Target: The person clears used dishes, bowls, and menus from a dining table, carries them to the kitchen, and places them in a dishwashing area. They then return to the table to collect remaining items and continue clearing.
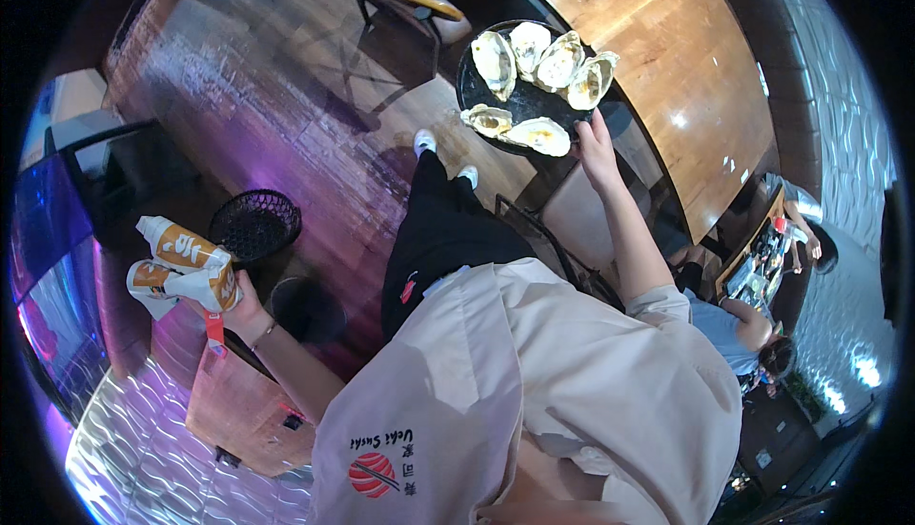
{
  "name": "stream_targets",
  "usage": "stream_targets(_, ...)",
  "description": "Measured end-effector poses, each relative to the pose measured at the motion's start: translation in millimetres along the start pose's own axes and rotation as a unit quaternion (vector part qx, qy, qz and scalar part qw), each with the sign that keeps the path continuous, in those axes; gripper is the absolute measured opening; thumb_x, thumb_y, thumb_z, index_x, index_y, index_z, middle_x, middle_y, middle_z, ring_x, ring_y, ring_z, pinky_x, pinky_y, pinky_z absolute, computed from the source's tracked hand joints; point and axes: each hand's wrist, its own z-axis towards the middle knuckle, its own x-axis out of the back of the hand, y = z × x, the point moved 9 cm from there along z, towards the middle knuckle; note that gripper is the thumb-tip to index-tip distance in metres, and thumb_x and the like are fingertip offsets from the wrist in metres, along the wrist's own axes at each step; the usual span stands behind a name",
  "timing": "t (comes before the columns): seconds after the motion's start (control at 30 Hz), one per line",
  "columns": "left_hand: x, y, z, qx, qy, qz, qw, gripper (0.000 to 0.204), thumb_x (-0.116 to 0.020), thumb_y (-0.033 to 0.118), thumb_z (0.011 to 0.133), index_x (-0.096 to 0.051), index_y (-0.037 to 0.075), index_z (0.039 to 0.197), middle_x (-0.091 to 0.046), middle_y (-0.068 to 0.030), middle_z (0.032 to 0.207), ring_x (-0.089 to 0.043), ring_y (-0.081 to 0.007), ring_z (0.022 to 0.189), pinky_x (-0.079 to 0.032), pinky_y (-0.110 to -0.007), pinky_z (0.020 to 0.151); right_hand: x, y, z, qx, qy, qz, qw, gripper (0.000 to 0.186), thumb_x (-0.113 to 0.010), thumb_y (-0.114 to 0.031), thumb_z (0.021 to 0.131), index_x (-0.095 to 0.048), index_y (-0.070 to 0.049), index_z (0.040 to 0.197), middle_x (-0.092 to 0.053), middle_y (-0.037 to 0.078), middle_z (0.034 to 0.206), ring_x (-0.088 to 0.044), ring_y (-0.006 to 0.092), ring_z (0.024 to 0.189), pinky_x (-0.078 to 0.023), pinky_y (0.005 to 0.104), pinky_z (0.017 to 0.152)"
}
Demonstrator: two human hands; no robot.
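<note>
My right hand grips the near right rim of a round black plate, with the thumb at its edge. Several oyster shells lie on the plate, pale inside and rough at their edges. On the left side, my left hand is closed around two orange-and-white paper packages, one above the other. What they contain is hidden. A small red strip hangs beneath that hand.
A long wooden table runs along the right, with a chair near it. A black woven basket stands beyond my left hand. A smaller wooden table is at lower left. People sit at a laden table far right.
</note>
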Motion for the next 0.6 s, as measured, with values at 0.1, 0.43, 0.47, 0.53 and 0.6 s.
stream_targets(0.1, 95, 24, 44, -0.021, -0.073, -0.052, 0.996, 0.076, -0.06, 0.045, 0.092, -0.031, 0.006, 0.15, -0.047, -0.0161, 0.144, -0.051, -0.0348, 0.127, -0.044, -0.048, 0.105, -97, -4, -31, -0.004, -0.014, -0.01, 1.0, 0.047, -0.044, -0.013, 0.098, -0.037, -0.008, 0.144, -0.056, 0.003, 0.106, -0.056, 0.0099, 0.077, -0.057, 0.0295, 0.065)
stream_targets(0.43, 206, 36, 121, 0.012, -0.115, -0.227, 0.967, 0.083, -0.077, 0.029, 0.082, -0.032, 0.007, 0.148, -0.041, -0.0238, 0.143, -0.052, -0.0344, 0.124, -0.05, -0.046, 0.1, -244, -37, -4, -0.011, -0.066, -0.035, 0.997, 0.048, -0.043, -0.012, 0.098, -0.037, -0.008, 0.146, -0.059, 0.006, 0.114, -0.06, 0.0109, 0.085, -0.057, 0.0301, 0.071)
stream_targets(0.47, 215, 40, 138, 0.009, -0.102, -0.224, 0.969, 0.083, -0.077, 0.03, 0.082, -0.032, 0.007, 0.148, -0.041, -0.0236, 0.143, -0.052, -0.0343, 0.124, -0.05, -0.046, 0.1, -272, -43, 4, -0.006, -0.076, -0.036, 0.996, 0.049, -0.043, -0.012, 0.098, -0.036, -0.008, 0.147, -0.059, 0.006, 0.116, -0.061, 0.0113, 0.087, -0.057, 0.0302, 0.072)
stream_targets(0.53, 230, 48, 164, 0.005, -0.08, -0.224, 0.971, 0.082, -0.076, 0.03, 0.082, -0.032, 0.007, 0.148, -0.041, -0.0232, 0.143, -0.052, -0.0342, 0.124, -0.05, -0.046, 0.1, -325, -53, 14, -0.008, -0.091, -0.032, 0.995, 0.05, -0.043, -0.011, 0.098, -0.035, -0.007, 0.147, -0.059, 0.007, 0.119, -0.061, 0.0119, 0.091, -0.055, 0.0299, 0.076)
stream_targets(0.6, 236, 59, 177, -0.009, -0.063, -0.222, 0.973, 0.082, -0.076, 0.03, 0.083, -0.033, 0.008, 0.148, -0.041, -0.0228, 0.143, -0.053, -0.034, 0.124, -0.05, -0.046, 0.101, -364, -58, 21, -0.016, -0.111, -0.017, 0.994, 0.051, -0.044, -0.011, 0.098, -0.035, -0.005, 0.148, -0.059, 0.008, 0.121, -0.061, 0.0126, 0.096, -0.053, 0.0289, 0.082)
